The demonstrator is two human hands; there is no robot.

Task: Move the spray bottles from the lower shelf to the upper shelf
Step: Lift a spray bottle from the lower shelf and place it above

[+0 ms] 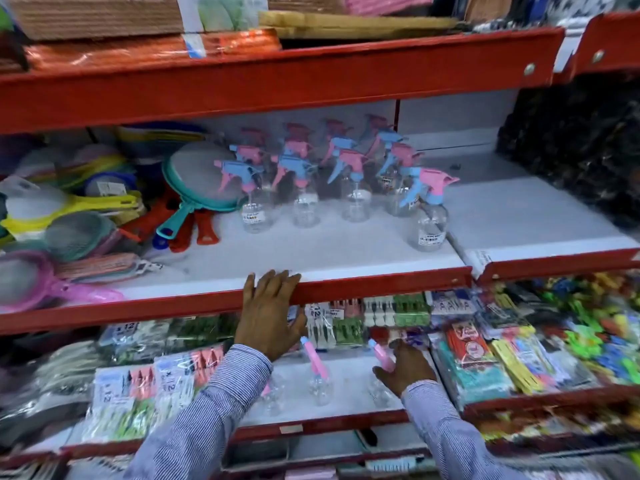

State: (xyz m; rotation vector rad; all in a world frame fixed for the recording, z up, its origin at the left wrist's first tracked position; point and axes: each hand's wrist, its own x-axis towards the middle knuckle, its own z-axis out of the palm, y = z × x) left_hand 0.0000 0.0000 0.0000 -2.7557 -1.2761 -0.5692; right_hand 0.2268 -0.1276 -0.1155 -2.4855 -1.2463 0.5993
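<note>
Several clear spray bottles with pink and blue trigger heads (pixel 304 181) stand in rows on the upper shelf (pixel 346 258); one (pixel 431 216) stands apart at the front right. On the lower shelf (pixel 346 382) stand clear bottles: one with a pink head (pixel 317 372), another partly hidden behind my left sleeve (pixel 273 393). My left hand (pixel 268 313) lies flat with spread fingers on the red front edge of the upper shelf. My right hand (pixel 403 368) is closed around the pink head of a third lower-shelf bottle (pixel 381 355), whose clear body shows below.
Coloured mesh strainers and plastic paddles (pixel 86 216) crowd the upper shelf's left part. Packs of clothes pegs (pixel 138 386) fill the lower shelf's left side, and packaged goods (pixel 519 344) lie to the right. Folded mats (pixel 138 46) sit on the top shelf.
</note>
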